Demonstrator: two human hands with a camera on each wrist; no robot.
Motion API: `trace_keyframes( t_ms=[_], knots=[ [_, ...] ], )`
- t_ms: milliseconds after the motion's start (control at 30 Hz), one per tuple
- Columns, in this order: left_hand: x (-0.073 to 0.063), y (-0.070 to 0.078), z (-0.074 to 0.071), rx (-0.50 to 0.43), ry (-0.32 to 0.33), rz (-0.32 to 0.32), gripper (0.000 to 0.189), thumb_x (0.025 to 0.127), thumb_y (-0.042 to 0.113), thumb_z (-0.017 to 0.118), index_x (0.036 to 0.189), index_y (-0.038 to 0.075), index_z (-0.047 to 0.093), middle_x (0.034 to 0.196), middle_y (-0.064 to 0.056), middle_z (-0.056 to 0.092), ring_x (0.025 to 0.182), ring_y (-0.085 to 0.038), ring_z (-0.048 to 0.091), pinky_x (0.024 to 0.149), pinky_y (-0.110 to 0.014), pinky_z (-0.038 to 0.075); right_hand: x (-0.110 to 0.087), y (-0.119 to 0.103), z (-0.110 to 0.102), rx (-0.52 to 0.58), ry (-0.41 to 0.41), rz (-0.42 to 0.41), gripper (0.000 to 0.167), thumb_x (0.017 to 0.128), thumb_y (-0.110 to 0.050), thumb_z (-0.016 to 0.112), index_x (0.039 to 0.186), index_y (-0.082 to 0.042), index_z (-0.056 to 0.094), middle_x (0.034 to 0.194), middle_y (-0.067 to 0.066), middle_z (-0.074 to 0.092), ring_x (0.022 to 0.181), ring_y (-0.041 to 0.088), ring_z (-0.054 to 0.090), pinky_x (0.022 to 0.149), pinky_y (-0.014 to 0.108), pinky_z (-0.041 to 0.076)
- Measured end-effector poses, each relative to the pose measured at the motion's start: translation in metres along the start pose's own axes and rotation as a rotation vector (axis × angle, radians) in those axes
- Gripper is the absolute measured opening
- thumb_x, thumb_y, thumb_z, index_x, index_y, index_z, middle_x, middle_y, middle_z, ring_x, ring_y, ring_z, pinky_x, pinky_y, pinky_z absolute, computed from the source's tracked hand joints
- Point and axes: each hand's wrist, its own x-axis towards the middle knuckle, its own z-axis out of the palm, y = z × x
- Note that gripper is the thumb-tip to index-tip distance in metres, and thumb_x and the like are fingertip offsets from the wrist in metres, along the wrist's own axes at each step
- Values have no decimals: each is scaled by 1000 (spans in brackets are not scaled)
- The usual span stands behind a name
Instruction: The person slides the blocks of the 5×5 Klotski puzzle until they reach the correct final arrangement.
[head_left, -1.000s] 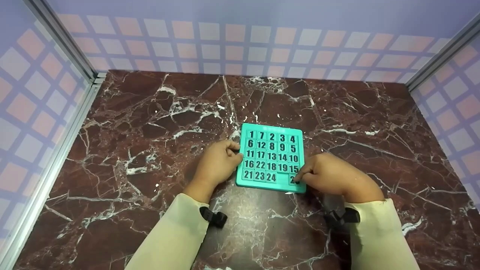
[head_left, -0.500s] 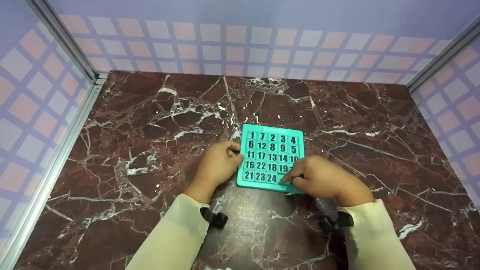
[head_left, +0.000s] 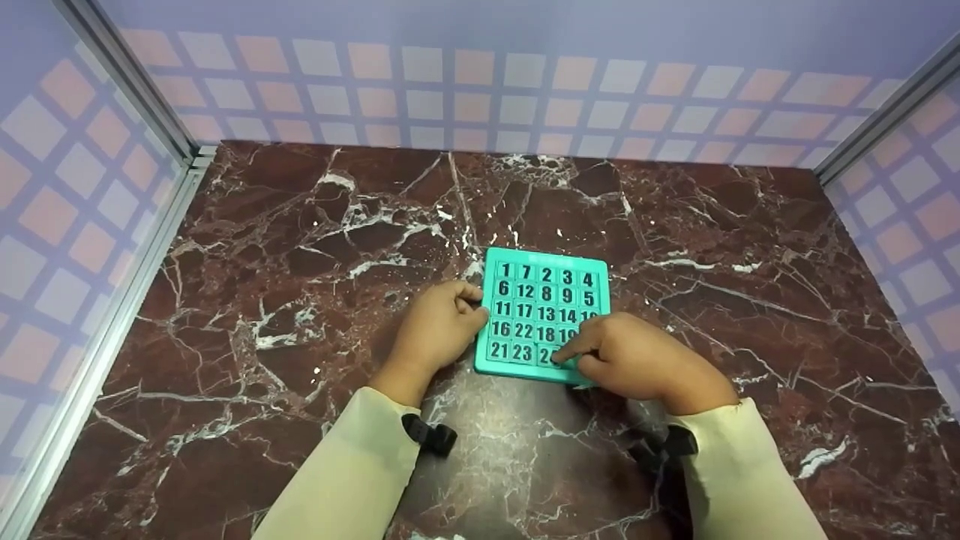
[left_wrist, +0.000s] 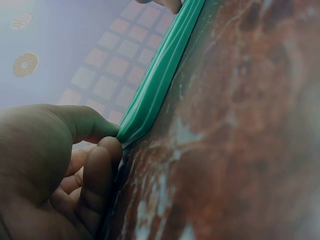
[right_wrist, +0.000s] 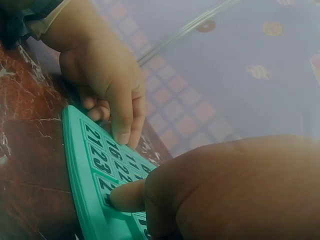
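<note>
A green number slide puzzle (head_left: 517,368) lies on the tabletop, its square tiles marked with black numbers. My left hand (head_left: 439,326) holds the puzzle's left edge, thumb and fingertips at the frame; the left wrist view shows the thumb (left_wrist: 95,125) against the green side and the other fingers curled below it. My right hand (head_left: 637,358) reaches over the lower right corner, its extended index fingertip pressing on the 24 tile (right_wrist: 103,187) in the bottom row. A narrow gap shows between tile 24 and tile 23 (head_left: 522,353). The right hand hides the tiles at the lower right.
The dark red marbled tabletop (head_left: 300,300) has white veins. Purple panels with pink and white squares stand at the back (head_left: 480,75) and both sides, joined by metal corner posts. A black strap (head_left: 429,435) sits on each wrist, over pale sleeves.
My right hand has moved left from the bottom right corner tile to tile 24. That tile has slid right, away from 23. The left hand has kept its place.
</note>
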Motion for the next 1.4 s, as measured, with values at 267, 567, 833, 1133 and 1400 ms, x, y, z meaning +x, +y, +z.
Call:
trace_keyframes(
  t_ms=[267,567,833,1133,1400],
  knots=[
    [0,0,0,9,5,-12,28,103,25,78,128,14,80,87,3,75,72,-13,65,73,-33,55,-4,1,-7,-8,-24,48,32,97,-9,66,109,-23,92,102,-3,83,88,9,68,81,36,59],
    [-1,0,0,-11,3,-1,27,103,24,78,128,12,80,86,2,74,71,-13,64,72,-32,54,-8,3,-12,11,-45,95,33,96,-8,64,106,-22,92,105,-1,83,86,9,66,75,30,55],
    [-1,1,0,-8,1,8,27,103,23,78,128,12,80,87,1,74,74,-13,65,75,-33,54,-10,4,-16,-4,-57,112,32,97,-9,64,102,-23,92,100,-3,82,74,7,61,65,28,50],
    [0,0,1,5,6,9,27,103,25,78,128,13,80,89,1,75,75,-14,65,75,-33,55,-8,2,-13,-13,-11,48,33,96,-6,65,104,-22,92,100,-4,82,84,8,65,78,32,56],
    [0,-1,1,11,3,4,29,102,25,79,129,13,80,88,2,75,76,-13,66,76,-34,56,2,-10,3,-37,34,-60,36,96,-6,68,118,-25,90,107,-5,84,91,10,73,83,39,63]
  ],
)
